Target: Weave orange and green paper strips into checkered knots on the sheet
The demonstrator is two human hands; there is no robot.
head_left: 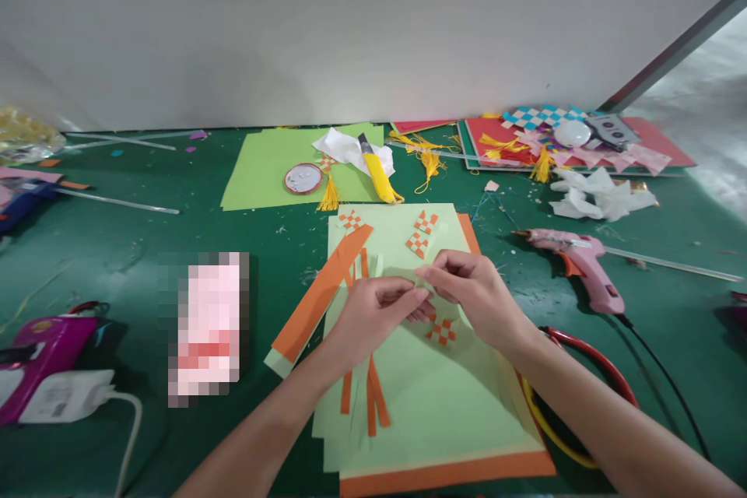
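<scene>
My left hand (379, 311) and my right hand (467, 288) meet above light green paper sheets (432, 405), fingertips pinched together. What they hold between the fingers is too small to make out. Orange strips (372, 397) lie under and beside my left hand, next to a wide orange paper band (320, 296) set at a slant. Small orange-and-white woven pieces lie on the sheets: one (442, 330) just below my hands, one (417, 243) above them, another (351, 220) at the upper left.
Behind the sheets are a yellow cutter (377, 171), a round lid (303, 179) and yellow tassels (430, 163). On the right lie a pink glue gun (577, 257) with its cord and crumpled tissue (604, 194). A blurred pink object (210, 319) and a power strip (52, 366) are on the left.
</scene>
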